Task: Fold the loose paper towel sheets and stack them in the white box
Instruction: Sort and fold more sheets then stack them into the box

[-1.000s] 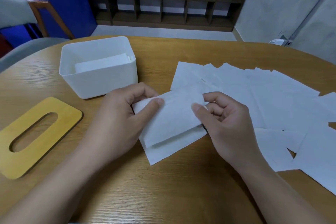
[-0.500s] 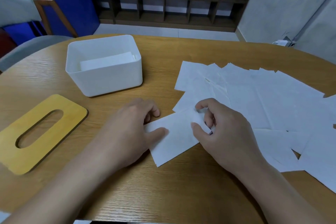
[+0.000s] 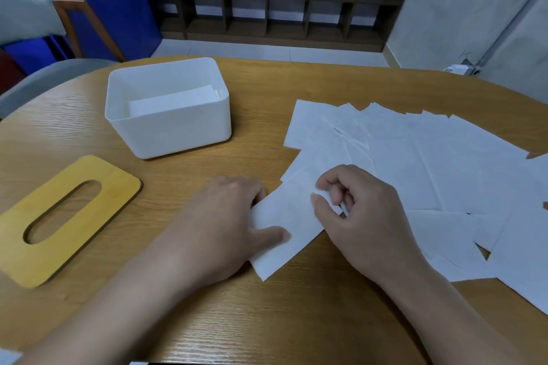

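— Where's room on the bench [image 3: 296, 92]?
— Bare wood near you; loose sheets [image 3: 430, 163] crowd the right edge, white box [image 3: 175, 130] far left.
— Your hands?
— Left hand [image 3: 225, 222] presses the folded sheet [image 3: 284, 231] flat; right hand [image 3: 361, 207] pinches its corner, seemingly.

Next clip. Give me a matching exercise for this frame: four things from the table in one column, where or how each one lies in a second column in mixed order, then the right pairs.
Things
1. white box
2. yellow lid
3. folded sheet
4. loose sheets

States
A. spread in overlapping layers on the right of the table
B. lying flat at the left edge, with an oval slot through it
C. held against the table between both hands
D. standing open, with a stack of folded sheets inside

Pairs: 1-D, 2-B, 3-C, 4-A
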### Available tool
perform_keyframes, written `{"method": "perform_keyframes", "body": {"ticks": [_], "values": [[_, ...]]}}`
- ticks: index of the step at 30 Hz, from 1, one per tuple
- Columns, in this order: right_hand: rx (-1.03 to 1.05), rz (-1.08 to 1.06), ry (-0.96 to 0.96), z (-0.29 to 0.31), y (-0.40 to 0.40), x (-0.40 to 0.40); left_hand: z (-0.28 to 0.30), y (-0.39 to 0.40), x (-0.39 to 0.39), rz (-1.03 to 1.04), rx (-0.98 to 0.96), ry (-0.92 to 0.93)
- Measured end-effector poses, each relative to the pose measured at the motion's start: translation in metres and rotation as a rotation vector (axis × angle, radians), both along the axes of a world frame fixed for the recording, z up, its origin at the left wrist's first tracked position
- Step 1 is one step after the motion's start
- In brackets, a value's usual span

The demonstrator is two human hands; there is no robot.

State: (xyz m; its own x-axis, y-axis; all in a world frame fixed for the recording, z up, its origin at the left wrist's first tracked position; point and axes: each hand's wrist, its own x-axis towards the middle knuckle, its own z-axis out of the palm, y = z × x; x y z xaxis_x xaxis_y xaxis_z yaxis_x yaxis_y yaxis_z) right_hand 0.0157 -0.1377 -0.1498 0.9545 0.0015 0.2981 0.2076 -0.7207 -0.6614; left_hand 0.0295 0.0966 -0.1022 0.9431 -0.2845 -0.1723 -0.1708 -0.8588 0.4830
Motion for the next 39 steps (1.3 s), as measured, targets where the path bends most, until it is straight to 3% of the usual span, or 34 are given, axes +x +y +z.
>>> {"method": "perform_keyframes", "body": {"ticks": [5, 10, 15, 21, 28, 36, 39], "values": [[0.031, -0.031, -0.001, 0.005, 0.001, -0.001, -0.005, 0.001, 0.001, 0.020, -0.126, 0.016], [0.308, 0.070, 0.148, 0.016, -0.001, -0.003, -0.007, -0.003, -0.001, 0.058, -0.304, -0.013], [0.637, 0.150, 0.249, 0.025, -0.003, -0.002, -0.013, -0.005, 0.007, 0.103, -0.613, -0.186], [0.709, 0.070, 0.234, 0.024, -0.005, 0.000, -0.020, -0.014, 0.009, 0.096, -1.019, -0.194], [0.504, 0.053, 0.215, 0.022, -0.004, -0.002, -0.039, -0.024, 0.014, 0.106, -0.901, -0.116], [0.679, 0.109, 0.238, 0.022, 0.002, -0.001, -0.044, -0.025, 0.012, 0.152, -0.999, -0.129], [0.671, 0.143, 0.148, 0.025, 0.007, -0.006, -0.040, -0.030, 0.005, 0.121, -1.073, -0.160]]}}
